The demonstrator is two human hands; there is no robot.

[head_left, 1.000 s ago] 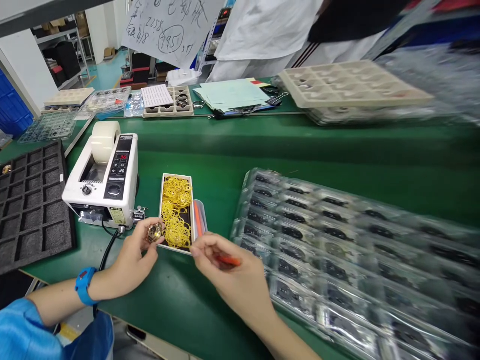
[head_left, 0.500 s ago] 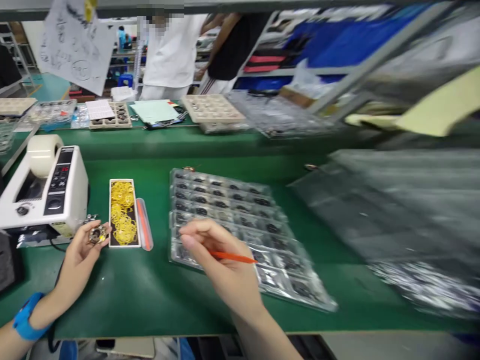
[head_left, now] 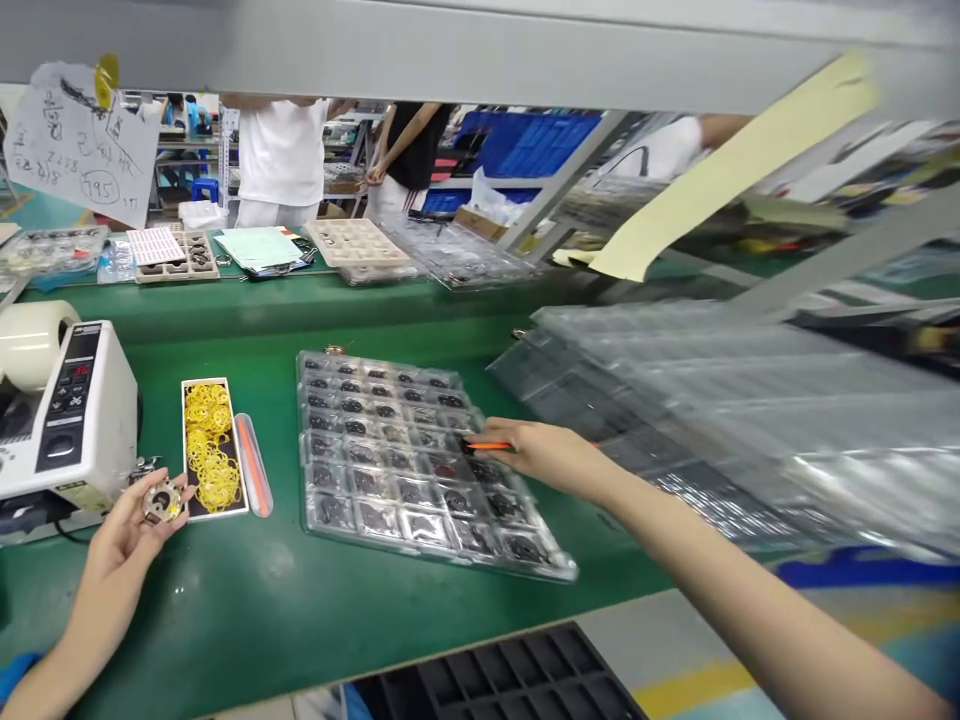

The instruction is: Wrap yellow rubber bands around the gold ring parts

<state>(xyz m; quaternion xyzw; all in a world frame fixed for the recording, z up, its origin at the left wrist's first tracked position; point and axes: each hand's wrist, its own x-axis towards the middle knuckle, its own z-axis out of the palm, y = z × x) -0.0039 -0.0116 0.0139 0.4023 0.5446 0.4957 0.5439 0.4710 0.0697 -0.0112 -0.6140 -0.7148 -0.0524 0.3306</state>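
My left hand [head_left: 124, 540] is closed around a small round metal mechanism [head_left: 163, 502], like a watch movement, held at the fingertips beside the tape dispenser. My right hand [head_left: 544, 455] pinches a slim orange pen-like tool [head_left: 491, 446] over the right side of a clear compartment tray [head_left: 420, 550]. Dark round parts [head_left: 525, 547] lie in many of the tray's compartments. Whether the dark spot at the tool's front end belongs to it or to a part, I cannot tell. A white box [head_left: 241, 490] of yellow rings [head_left: 214, 440] sits near my left hand, with an orange strip in a clear case [head_left: 253, 465] alongside.
The white tape dispenser [head_left: 94, 420] stands at left. Stacked clear trays [head_left: 712, 400] are at right, blurred. Papers [head_left: 259, 250] and a beige tray [head_left: 356, 243] line the back ledge. A black compartment tray [head_left: 517, 680] is below the front edge. People stand behind the bench.
The view has swung to the right. My right hand has moved from the tray's left part to its right side, with the orange tool now pointing left. My left hand keeps its hold.
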